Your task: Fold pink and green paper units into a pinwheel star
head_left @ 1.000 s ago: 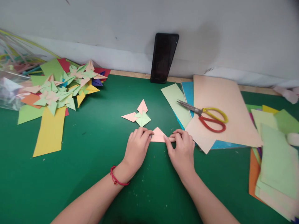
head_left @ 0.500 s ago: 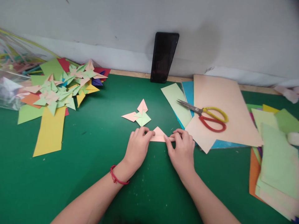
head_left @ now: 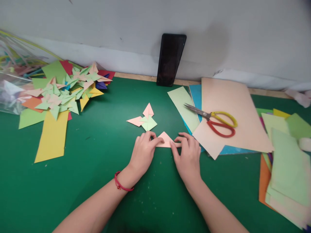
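A pink sheet of paper (head_left: 164, 139), folded to a peak at the top, lies on the green table between my two hands. My left hand (head_left: 143, 149) has its thumb and index finger closed on the paper's left end. On the right end, my right hand (head_left: 186, 153) presses with the thumb, its other fingers curled over the edge. The fingers partly hide both ends of the paper. Just beyond my left hand lies a folded paper piece (head_left: 149, 123) with a green square and two pink points.
Scissors (head_left: 209, 117) with yellow and red handles rest on a large peach sheet (head_left: 228, 97) to the right. A black phone (head_left: 171, 60) leans against the wall. Folded paper stars (head_left: 65, 89) are heaped at left, and a stack of paper (head_left: 290, 168) lies far right.
My left thumb and index finger have slid slightly right along the pink paper. My right hand has shifted slightly to the left. The other things have stayed in place.
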`<state>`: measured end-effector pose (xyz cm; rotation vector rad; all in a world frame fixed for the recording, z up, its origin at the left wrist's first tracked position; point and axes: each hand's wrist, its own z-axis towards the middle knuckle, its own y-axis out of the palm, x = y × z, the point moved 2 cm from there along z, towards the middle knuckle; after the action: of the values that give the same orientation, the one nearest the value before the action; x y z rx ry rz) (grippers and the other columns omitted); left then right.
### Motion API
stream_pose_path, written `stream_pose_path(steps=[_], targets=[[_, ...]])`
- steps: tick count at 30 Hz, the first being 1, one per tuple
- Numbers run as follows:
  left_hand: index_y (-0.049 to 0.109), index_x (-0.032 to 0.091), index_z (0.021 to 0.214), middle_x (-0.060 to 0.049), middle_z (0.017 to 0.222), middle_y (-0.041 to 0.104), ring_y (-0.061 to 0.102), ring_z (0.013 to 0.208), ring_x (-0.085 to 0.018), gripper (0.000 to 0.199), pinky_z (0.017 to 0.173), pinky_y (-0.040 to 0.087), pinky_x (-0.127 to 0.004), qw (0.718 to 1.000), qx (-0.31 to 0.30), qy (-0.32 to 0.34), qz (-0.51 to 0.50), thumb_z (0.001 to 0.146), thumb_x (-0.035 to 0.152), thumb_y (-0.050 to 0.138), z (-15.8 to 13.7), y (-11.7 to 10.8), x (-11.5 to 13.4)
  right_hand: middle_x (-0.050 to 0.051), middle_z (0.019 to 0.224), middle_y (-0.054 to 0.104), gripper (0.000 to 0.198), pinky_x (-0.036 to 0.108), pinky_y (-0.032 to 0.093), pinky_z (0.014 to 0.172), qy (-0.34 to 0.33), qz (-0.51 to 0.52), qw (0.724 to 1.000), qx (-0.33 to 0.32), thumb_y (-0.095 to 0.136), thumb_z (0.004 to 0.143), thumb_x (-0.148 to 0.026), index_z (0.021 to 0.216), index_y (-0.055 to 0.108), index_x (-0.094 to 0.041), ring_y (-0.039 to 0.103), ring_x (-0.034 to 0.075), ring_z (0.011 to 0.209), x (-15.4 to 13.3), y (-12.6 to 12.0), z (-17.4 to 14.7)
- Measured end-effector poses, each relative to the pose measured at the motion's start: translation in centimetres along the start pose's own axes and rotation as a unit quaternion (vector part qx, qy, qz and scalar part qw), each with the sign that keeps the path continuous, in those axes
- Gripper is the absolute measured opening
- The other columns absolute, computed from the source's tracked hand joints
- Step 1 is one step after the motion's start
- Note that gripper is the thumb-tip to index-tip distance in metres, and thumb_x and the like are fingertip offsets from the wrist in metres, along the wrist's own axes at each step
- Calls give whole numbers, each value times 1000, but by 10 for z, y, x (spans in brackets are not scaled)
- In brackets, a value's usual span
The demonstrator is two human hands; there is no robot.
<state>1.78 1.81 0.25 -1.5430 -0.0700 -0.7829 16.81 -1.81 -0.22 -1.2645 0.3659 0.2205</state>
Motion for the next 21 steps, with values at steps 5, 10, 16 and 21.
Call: stream_pose_path(steps=[5,10,16,21], targets=[[61,27,99,-3,91,51,47,81,-17,22,67,32,-30,1000,-1,0,24,89,17,43,-1,0,3,11,118,54,11,39,36,85,-46,2,999,-19,45,88,-25,86,55,-19,46,26,110,-4,2,0],[61,25,95,-3,90,52,48,80,-18,18,67,32,-31,999,3,-6,43,87,20,45,-1,0,7,10,121,53,10,39,36,86,-42,-2,999,-22,46,87,-26,87,54,-19,46,25,113,-5,3,0],[61,24,97,-4,92,53,50,82,-18,17,68,33,-31,999,24,-7,24,84,31,51,-1,0,7,12,122,53,16,40,37,84,-38,-2,999,-19,51,83,-34,87,54,-19,47,28,112,-5,3,0],[61,24,96,-4,91,53,50,82,-19,16,68,34,-31,999,26,-7,25,84,30,52,-1,-1,7,12,123,53,16,40,36,86,-37,6,999,-17,53,82,-34,88,54,-19,47,27,112,-4,4,0]])
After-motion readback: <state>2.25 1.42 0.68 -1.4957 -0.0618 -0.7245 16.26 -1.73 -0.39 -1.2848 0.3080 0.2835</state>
